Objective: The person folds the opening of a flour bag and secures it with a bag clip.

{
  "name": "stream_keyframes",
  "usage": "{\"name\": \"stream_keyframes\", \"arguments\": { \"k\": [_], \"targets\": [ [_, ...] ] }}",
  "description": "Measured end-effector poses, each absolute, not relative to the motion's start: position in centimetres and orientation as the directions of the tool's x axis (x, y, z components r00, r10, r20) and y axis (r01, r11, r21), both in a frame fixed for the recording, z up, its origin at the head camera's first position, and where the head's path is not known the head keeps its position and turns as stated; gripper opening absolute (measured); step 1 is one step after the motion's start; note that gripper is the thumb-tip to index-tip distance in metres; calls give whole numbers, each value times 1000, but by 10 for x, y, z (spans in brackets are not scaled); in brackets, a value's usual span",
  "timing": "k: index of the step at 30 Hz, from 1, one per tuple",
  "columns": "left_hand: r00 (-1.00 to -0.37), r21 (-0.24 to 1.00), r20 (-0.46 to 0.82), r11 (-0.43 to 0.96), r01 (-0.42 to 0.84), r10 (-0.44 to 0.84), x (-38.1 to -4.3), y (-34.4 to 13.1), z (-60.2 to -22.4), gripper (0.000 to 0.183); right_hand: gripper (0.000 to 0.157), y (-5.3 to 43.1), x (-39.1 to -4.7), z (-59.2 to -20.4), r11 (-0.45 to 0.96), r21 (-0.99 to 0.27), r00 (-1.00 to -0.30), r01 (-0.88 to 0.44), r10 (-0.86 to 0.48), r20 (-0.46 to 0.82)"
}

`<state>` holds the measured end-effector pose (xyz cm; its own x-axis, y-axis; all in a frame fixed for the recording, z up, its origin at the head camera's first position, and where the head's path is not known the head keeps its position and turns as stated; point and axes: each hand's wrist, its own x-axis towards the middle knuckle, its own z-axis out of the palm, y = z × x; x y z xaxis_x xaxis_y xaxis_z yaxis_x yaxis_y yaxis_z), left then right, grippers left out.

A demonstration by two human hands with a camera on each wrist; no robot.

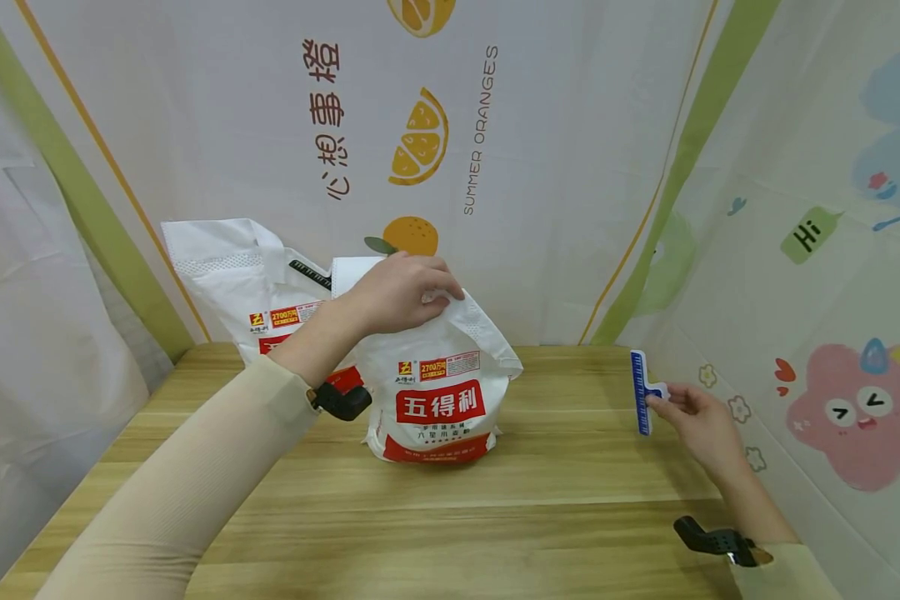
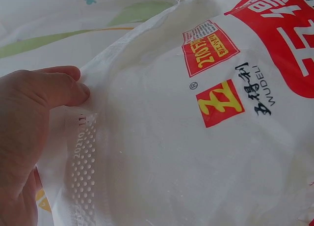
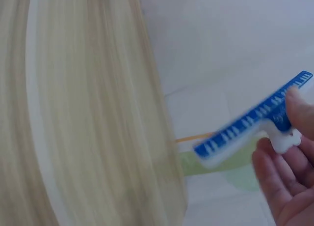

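Observation:
In the head view, a white flour bag (image 1: pixel 438 367) with red print stands on the table. My left hand (image 1: pixel 401 292) grips its folded top edge; the left wrist view shows the thumb and fingers of that hand (image 2: pixel 29 118) pinching the white rim beside a dotted strip. Out to the right, my right hand (image 1: pixel 705 429) holds a blue and white bag clip (image 1: pixel 640 396) above the table. Seen from the right wrist, the thumb lies on the blue face of the clip (image 3: pixel 250 120) and fingers lie behind its white handle.
Behind and left of the front bag stands a second flour bag (image 1: pixel 228 292), partly hidden by my left arm. A black clip (image 1: pixel 310 273) sits near its top. The wooden table (image 1: pixel 570 483) meets printed curtains (image 1: pixel 570 167) at the back and sides.

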<state>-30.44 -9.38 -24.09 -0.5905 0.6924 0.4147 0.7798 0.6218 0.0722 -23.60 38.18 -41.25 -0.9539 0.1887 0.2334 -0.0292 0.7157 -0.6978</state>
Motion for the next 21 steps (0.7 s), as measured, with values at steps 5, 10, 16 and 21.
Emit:
{"name": "stream_keyframes", "arguments": {
  "k": [5,10,16,21],
  "targets": [
    [-592,73,416,623,779,691,-304,-94,-241,21,52,375,-235,-406,707,-707,-928,-24,247,279],
    [-592,73,417,623,779,690,-305,-94,-241,21,43,370,-235,-401,696,-717,-903,-50,275,330],
    [-589,71,419,622,780,691,-305,-94,-241,21,34,367,-235,-396,648,-756,-891,-95,284,355],
    [-584,68,420,618,783,694,-306,-94,-242,21,29,363,-236,-392,635,-766,-890,-101,287,355]
  ]
}}
